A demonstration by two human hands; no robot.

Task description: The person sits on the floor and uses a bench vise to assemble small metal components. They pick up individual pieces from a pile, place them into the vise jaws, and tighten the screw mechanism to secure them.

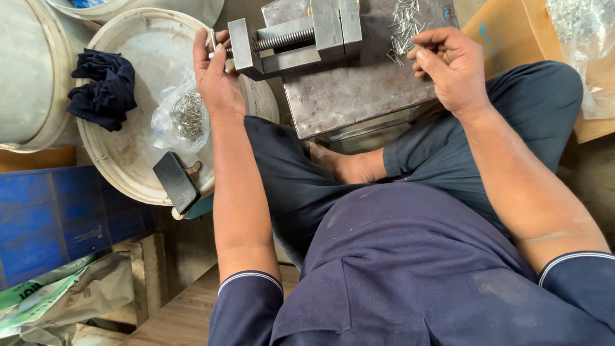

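While the left hand grips the vise handle, its screw runs sideways; right hand pinches pins.

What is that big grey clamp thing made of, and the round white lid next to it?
The vise looks like bare steel: dull grey, flat machined faces and a threaded screw, which the left hand grips at its end. The block beneath seems to be metal too, scuffed and matte. The bucket lid is probably plastic: off-white, with a moulded rim and dirty smears.

Grey steel vise, silver pins, dark navy cloth, white bucket lid, black phone, blue crate.
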